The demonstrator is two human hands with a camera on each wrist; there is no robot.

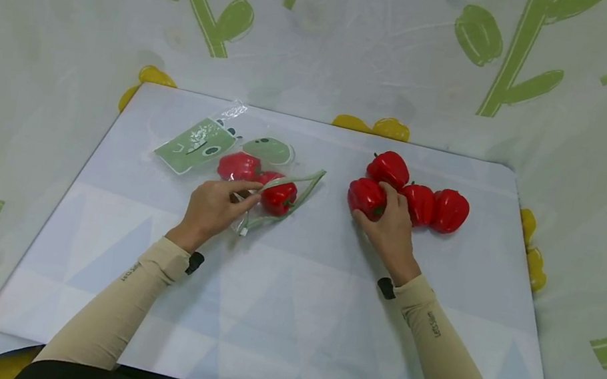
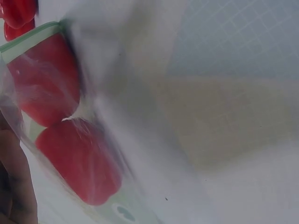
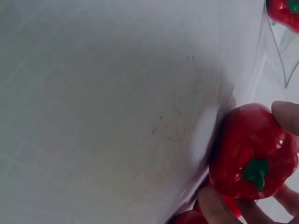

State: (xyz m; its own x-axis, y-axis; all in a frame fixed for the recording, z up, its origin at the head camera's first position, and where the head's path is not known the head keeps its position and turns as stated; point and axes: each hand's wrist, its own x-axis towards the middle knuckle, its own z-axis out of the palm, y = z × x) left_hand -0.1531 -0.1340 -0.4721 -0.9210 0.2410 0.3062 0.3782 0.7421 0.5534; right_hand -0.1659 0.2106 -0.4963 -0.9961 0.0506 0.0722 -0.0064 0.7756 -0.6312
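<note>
A clear zip bag with a green-edged mouth (image 1: 312, 184) lies left of the table's middle, its mouth spread toward the right. My left hand (image 1: 214, 209) pinches the near rim of that mouth. Inside are at least two red bell peppers, one deep in the bag (image 1: 238, 166) and one at the opening (image 1: 279, 199); the left wrist view shows them through the film (image 2: 79, 161). On the right, my right hand (image 1: 391, 228) grips another red bell pepper (image 1: 365, 198), thumb and fingers around its sides. Its green stem (image 3: 255, 173) shows in the right wrist view.
Three more red bell peppers, one behind (image 1: 389, 168) and two to the right (image 1: 418, 203), (image 1: 450, 211), sit close by the right hand. A flat clear packet with a green face print (image 1: 198, 145) lies at the back left. The table (image 1: 280, 321) has a pale triangle-patterned cover.
</note>
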